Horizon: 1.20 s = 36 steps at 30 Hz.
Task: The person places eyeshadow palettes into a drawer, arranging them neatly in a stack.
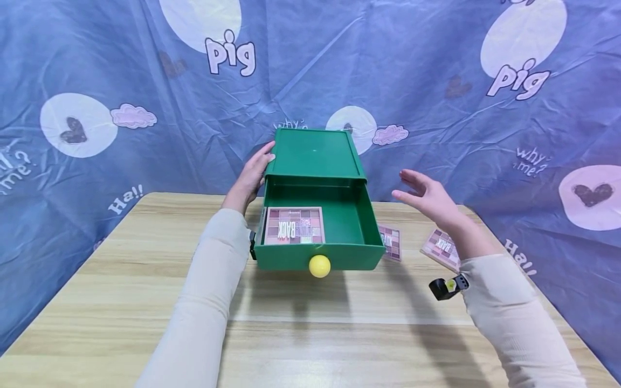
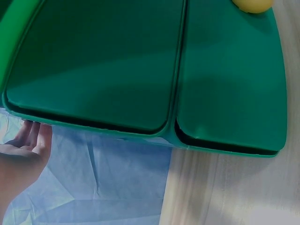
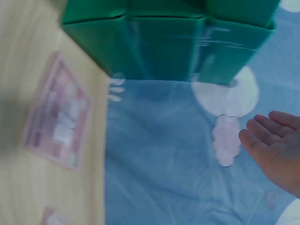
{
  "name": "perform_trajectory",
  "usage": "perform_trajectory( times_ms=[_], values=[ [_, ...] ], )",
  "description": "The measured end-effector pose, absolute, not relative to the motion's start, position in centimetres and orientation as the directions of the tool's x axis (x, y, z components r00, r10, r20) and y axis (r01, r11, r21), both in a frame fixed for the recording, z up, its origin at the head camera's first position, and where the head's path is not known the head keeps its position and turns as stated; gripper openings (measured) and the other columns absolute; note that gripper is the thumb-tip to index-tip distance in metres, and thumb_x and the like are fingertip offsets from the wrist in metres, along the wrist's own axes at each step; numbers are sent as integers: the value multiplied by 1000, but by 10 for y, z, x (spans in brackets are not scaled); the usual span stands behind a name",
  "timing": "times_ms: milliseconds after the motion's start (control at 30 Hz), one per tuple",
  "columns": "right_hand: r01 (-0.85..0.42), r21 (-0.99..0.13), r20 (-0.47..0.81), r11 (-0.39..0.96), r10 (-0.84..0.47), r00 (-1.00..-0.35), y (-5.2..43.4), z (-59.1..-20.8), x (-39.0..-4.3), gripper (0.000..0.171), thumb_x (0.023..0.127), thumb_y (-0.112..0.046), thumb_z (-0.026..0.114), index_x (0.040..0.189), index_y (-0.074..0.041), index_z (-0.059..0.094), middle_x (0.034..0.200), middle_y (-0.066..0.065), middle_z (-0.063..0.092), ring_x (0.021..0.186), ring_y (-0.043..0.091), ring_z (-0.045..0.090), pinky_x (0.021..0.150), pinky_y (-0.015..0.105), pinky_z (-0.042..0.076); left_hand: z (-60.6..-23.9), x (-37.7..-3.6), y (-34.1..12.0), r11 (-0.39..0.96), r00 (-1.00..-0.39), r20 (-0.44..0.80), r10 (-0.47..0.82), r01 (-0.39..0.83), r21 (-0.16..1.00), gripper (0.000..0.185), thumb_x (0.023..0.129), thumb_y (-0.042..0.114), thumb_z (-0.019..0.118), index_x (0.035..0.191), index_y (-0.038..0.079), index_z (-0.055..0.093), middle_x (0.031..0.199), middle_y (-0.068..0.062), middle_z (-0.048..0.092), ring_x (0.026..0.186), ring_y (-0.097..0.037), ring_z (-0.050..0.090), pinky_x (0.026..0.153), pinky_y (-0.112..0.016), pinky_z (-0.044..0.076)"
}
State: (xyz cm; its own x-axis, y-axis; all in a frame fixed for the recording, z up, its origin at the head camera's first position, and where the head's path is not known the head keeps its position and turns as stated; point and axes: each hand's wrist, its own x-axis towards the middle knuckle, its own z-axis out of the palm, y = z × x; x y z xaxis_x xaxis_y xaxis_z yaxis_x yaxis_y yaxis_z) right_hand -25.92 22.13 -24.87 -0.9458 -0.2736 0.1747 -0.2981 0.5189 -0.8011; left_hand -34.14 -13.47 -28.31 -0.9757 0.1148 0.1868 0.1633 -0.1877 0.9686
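Note:
A green drawer box (image 1: 312, 153) stands in the middle, its drawer (image 1: 346, 218) pulled out toward the front. A yellow round knob (image 1: 319, 266) sits on the drawer front. Inside the drawer, at the left, lies an eyeshadow palette (image 1: 294, 229) with "BACK" lettering. My left hand (image 1: 252, 175) rests along the box's left side; in the left wrist view its fingertips reach the box edge. Raised to the right of the box, apart from it, my right hand (image 1: 427, 199) has its fingers spread and holds nothing; the right wrist view shows the palm (image 3: 281, 150).
Two more eyeshadow palettes lie on the wooden table (image 1: 145, 280) at the right: one palette (image 1: 392, 243) close beside the drawer, another palette (image 1: 440, 248) behind my right forearm. A blue printed cloth (image 1: 310, 70) hangs behind the table.

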Motion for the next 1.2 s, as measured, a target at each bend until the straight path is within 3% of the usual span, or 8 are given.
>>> perform_trajectory(
  times_ms=[533, 633, 800, 1200],
  values=[
    [-203, -755, -16, 624, -326, -945, 228, -317, -276, 86, 79, -34, 60, 136, 4, 9, 138, 23, 12, 122, 40, 12, 94, 52, 17, -282, -340, -134, -196, -974, 201, 105, 178, 964, 49, 85, 21, 46, 132, 20, 37, 132, -5, 33, 113, -18, 36, 92, -36, 28],
    [-180, -733, -47, 656, -313, -949, 230, -327, -279, 92, 76, -38, 62, 137, 3, 6, 136, 25, 18, 121, 41, 17, 93, 52, 18, -282, -340, -133, -195, -975, 198, 103, 175, 965, 49, 85, 21, 46, 132, 21, 37, 132, -5, 33, 113, -19, 37, 92, -36, 29],
    [-213, -698, -30, 684, -325, -945, 231, -345, -284, 95, 75, -34, 65, 135, 7, 5, 132, 31, 20, 118, 43, 21, 94, 51, 19, -283, -341, -133, -200, -975, 199, 97, 177, 964, 48, 85, 21, 45, 133, 20, 37, 132, -6, 33, 112, -19, 37, 92, -36, 29],
    [-254, -690, 8, 678, -344, -939, 234, -375, -292, 97, 66, -19, 71, 127, 21, 7, 129, 39, 10, 119, 48, 9, 96, 51, 9, -284, -342, -133, -197, -973, 205, 103, 183, 963, 49, 85, 22, 45, 133, 21, 37, 131, -7, 34, 112, -19, 38, 92, -36, 30]
  ],
)
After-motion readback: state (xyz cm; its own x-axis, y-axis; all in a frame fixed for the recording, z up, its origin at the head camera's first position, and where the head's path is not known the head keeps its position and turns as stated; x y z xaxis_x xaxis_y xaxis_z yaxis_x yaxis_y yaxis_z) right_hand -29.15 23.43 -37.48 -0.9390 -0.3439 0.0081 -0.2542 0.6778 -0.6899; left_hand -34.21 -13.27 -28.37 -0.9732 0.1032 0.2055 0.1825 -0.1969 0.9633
